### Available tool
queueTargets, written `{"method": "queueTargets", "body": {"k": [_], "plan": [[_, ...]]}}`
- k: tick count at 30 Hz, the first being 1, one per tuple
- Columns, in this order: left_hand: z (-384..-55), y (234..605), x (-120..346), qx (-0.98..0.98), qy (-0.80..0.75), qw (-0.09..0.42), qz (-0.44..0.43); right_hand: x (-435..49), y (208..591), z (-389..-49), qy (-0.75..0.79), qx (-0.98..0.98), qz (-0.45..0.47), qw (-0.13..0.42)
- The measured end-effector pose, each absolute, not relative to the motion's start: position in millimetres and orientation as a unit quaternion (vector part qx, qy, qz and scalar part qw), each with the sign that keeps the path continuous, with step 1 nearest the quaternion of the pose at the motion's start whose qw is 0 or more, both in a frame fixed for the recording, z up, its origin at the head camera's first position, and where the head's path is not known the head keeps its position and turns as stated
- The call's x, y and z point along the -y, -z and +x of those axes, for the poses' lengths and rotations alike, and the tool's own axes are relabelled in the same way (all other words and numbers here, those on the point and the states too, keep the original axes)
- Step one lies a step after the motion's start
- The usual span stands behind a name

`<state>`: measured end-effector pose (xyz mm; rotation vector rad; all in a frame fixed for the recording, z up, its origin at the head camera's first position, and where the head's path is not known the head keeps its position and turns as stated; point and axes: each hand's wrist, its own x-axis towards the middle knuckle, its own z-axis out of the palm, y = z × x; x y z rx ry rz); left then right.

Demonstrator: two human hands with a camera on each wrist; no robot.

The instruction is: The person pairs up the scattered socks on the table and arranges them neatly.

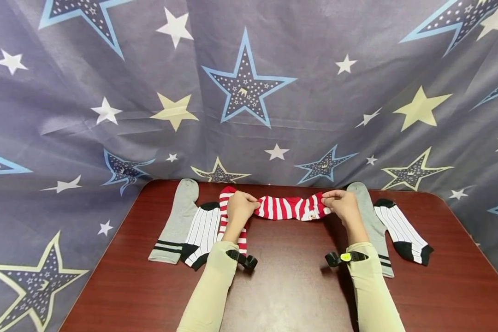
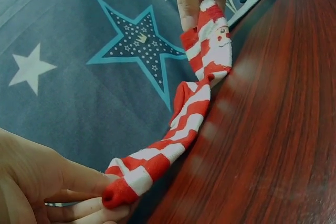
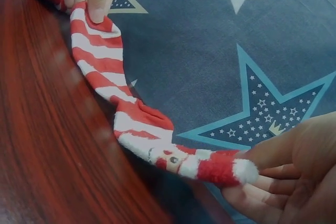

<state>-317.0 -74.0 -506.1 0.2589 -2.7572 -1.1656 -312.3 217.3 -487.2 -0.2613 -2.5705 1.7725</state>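
Note:
A red-and-white striped sock [image 1: 279, 208] is stretched sideways above the back of the table. My left hand [image 1: 240, 206] pinches its red end, and my right hand [image 1: 343, 204] pinches the opposite end. Near the right fingers, a fuzzy white-and-red patch with a small face [image 3: 170, 160] shows on the sock. In the left wrist view the striped sock [image 2: 184, 124] sags and twists midway between the hands. Under my left forearm lies a second red-and-white striped sock [image 1: 225, 199], flat on the table and partly hidden.
Left on the wooden table [image 1: 290, 276] lie a grey sock [image 1: 172, 226] and a white sock with black stripes [image 1: 203, 226]. A matching grey sock [image 1: 367, 212] and striped white sock [image 1: 401, 228] lie on the right. A star-patterned cloth [image 1: 249, 152] hangs behind the table's back edge.

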Motion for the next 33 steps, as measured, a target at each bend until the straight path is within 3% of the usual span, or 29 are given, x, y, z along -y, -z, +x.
{"method": "queueTargets", "body": {"k": [10, 20, 33], "plan": [[-316.0, 507.7, 79.0, 0.932, 0.349, 0.069, 0.065, -222.2, 494.2, -312.6, -0.538, 0.840, -0.062, -0.031], [-314.2, 508.3, 80.3, 0.928, 0.358, 0.077, 0.074, -220.8, 502.0, -312.0, -0.499, 0.862, -0.090, 0.019], [-312.3, 512.1, 77.1, 0.926, 0.361, 0.090, 0.066, -222.8, 505.4, -307.8, -0.485, 0.867, -0.116, -0.008]]}}
